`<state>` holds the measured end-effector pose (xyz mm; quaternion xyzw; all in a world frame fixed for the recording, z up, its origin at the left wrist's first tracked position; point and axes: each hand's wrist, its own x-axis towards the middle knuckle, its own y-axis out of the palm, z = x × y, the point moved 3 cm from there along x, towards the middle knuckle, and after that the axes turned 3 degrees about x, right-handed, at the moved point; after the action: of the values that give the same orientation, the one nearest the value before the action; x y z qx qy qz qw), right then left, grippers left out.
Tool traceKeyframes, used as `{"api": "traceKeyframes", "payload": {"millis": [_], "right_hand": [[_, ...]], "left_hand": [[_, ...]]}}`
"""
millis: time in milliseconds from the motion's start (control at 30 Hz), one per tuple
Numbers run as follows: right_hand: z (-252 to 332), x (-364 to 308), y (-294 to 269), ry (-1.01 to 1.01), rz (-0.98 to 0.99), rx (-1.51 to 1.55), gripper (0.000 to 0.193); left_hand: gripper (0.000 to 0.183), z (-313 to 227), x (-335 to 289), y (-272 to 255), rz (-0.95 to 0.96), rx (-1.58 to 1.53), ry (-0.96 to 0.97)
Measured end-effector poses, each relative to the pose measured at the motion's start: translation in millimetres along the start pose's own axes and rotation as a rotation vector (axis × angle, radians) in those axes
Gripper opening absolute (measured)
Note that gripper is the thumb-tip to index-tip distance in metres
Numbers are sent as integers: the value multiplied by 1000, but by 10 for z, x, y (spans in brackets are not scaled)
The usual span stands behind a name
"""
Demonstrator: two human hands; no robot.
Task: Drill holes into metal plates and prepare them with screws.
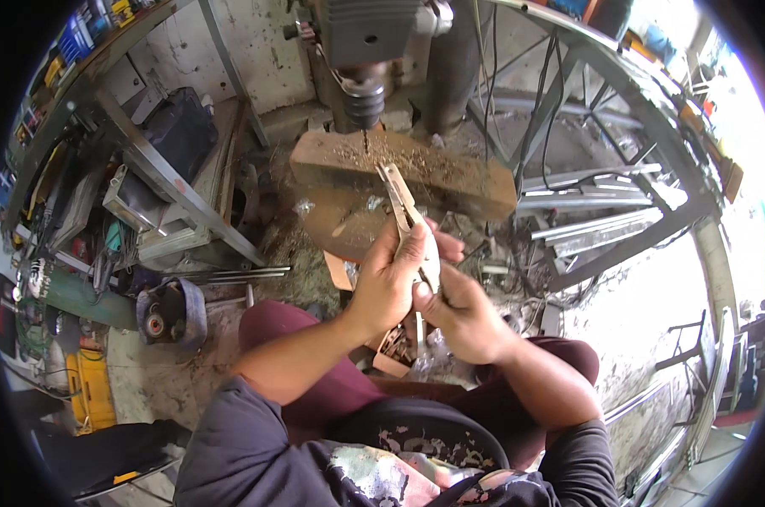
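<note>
Both hands hold a long pale metal tool that looks like locking pliers. Its narrow split tip points up and away, close to a wooden block. My left hand is wrapped round the middle of the tool, thumb along its top. Lower down, my right hand grips it with the thumb pressed on it; some right fingers show behind. Beyond the tip hangs the chuck of a drill press, its thin drill bit at the block, which is strewn with shavings.
Under the block is a round drill-press table. A box of small metal pieces sits between my knees. Metal frames stand at left, with steel bars and hanging cables at right. A blue-rimmed container rests on the left floor.
</note>
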<state>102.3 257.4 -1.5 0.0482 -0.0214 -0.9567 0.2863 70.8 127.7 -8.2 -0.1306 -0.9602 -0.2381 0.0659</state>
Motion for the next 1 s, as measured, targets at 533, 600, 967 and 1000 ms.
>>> {"api": "traceKeyframes", "payload": {"millis": [533, 600, 967, 1000], "right_hand": [[2650, 753, -1069, -1275, -1085, -1720, 37], [2935, 924, -1327, -1140, -1161, -1829, 50], [3960, 1262, -2580, -339, -816, -1717, 43], [4059, 1282, -2728, -267, -782, -1735, 43]], "left_hand": [[31, -170, 502, -632, -220, 265, -317], [32, -205, 511, -690, -261, 313, -252], [65, -272, 593, -810, -225, 279, -314], [62, -283, 600, -817, -221, 264, -331]]}}
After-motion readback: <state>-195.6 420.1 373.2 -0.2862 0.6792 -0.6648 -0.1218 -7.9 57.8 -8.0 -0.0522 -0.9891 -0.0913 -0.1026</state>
